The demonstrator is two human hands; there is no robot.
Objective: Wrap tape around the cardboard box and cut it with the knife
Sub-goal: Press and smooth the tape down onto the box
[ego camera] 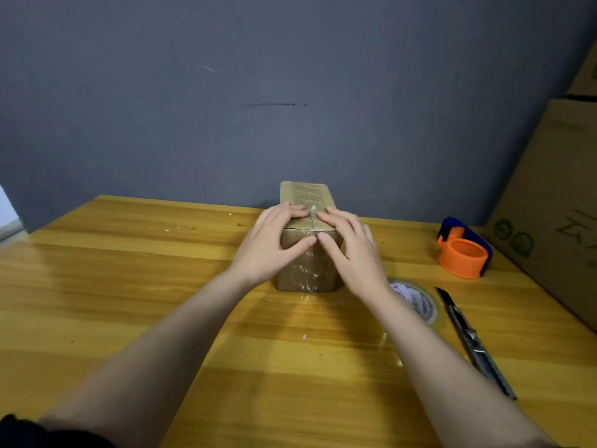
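Observation:
A small brown cardboard box [307, 195] stands on the wooden table [129, 286], with clear printed tape running along its top and down its near face. My left hand [271, 244] and my right hand [352, 250] both lie flat on the box's near top edge, fingers on top and thumbs pressed on the front face. A roll of clear tape [420, 305] lies flat to the right, partly hidden by my right forearm. The utility knife [471, 341] lies on the table right of the roll, blade end pointing away.
An orange and blue tape dispenser [463, 250] sits at the back right. A large cardboard carton [555, 195] leans along the table's right side. A grey wall stands right behind the small box.

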